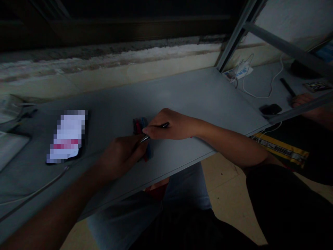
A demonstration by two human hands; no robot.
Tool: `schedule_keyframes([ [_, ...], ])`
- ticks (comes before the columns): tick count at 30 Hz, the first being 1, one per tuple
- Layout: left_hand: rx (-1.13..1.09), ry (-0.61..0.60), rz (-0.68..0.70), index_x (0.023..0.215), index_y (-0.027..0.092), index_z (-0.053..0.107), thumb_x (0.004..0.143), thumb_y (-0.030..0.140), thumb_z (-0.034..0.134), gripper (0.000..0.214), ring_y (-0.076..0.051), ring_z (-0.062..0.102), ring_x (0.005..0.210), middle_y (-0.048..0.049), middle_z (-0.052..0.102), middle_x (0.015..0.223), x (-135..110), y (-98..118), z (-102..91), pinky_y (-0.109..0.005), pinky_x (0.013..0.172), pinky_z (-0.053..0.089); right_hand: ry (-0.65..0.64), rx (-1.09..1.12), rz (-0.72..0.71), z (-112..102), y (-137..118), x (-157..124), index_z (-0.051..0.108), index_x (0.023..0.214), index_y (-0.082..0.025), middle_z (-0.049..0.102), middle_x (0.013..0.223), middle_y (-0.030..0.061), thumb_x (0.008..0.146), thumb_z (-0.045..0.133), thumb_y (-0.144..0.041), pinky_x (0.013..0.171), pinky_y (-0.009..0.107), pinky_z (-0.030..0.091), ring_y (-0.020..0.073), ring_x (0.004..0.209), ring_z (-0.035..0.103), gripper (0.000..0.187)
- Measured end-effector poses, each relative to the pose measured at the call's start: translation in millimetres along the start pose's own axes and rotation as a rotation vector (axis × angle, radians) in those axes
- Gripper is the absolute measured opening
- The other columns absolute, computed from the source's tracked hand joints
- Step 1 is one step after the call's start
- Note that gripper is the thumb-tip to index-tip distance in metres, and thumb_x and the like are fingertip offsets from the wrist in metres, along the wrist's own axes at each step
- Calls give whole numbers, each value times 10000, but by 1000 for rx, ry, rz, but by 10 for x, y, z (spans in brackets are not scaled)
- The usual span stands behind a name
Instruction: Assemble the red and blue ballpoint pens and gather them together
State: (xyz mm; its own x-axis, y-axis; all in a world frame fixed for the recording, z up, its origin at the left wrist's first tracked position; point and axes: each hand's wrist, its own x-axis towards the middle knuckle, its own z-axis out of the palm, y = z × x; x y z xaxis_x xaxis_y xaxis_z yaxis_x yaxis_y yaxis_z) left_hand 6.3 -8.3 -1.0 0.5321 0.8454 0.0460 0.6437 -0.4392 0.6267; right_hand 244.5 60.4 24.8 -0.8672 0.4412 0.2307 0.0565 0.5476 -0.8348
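My right hand [171, 125] is closed in a pinch around a dark pen [156, 131] over the grey table [192, 93]. My left hand [122, 154] is closed on the same pen's lower, silvery end, fingers curled. Under and behind both hands lies a small bunch of red and blue pens [139, 125] on the tabletop, partly hidden by my fingers. The scene is dim.
A phone [68, 136] with a lit screen lies to the left, a thin cable [39, 189] running from it toward the front edge. Another person's hand [301, 100] rests at the far right beside a metal frame post [234, 38], white cables [262, 92] and a dark small object [270, 109].
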Motion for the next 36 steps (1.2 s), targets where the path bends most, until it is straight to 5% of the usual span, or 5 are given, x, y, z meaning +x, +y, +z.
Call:
schedule_keyframes([
  [8, -49, 224, -2, 937, 260, 616, 1059, 425, 630, 206, -143, 550, 447, 72, 620, 573, 0, -73, -54, -255, 469, 368, 192, -19, -92, -20, 112, 32, 432, 829, -227, 413, 796, -55, 991, 706, -351, 728, 246, 335, 99, 762, 389, 342],
  [13, 10, 352, 27, 1073, 276, 593, 1069, 427, 651, 162, -141, 563, 467, 81, 620, 630, 20, -109, -116, -240, 471, 354, 184, 82, 91, -75, 191, 74, 552, 865, -198, 589, 723, -36, 1105, 656, -511, 670, 223, 420, 95, 676, 538, 408],
  [25, 172, 358, 130, 1145, 246, 764, 1136, 463, 554, 302, -241, 764, 804, -57, 824, 1006, 116, -247, -99, -320, 739, 559, 224, 233, 175, -66, 293, 103, 650, 961, -163, 735, 800, 5, 1091, 700, -395, 625, 223, 520, 103, 627, 642, 271],
  [30, 174, 266, 54, 1204, 217, 763, 1139, 467, 512, 361, -248, 759, 736, -69, 817, 940, 106, -234, -94, -331, 694, 543, 266, 91, 78, -91, 336, 94, 676, 1072, -163, 781, 1018, 34, 979, 773, -155, 814, 227, 531, 124, 911, 712, 134],
  [36, 179, 236, 41, 1236, 216, 760, 1140, 449, 478, 377, -246, 771, 734, -78, 822, 933, 106, -237, -86, -329, 685, 535, 202, 210, 201, -90, 368, 95, 653, 1046, -169, 768, 950, 31, 1072, 695, -302, 786, 266, 580, 125, 774, 718, 142],
])
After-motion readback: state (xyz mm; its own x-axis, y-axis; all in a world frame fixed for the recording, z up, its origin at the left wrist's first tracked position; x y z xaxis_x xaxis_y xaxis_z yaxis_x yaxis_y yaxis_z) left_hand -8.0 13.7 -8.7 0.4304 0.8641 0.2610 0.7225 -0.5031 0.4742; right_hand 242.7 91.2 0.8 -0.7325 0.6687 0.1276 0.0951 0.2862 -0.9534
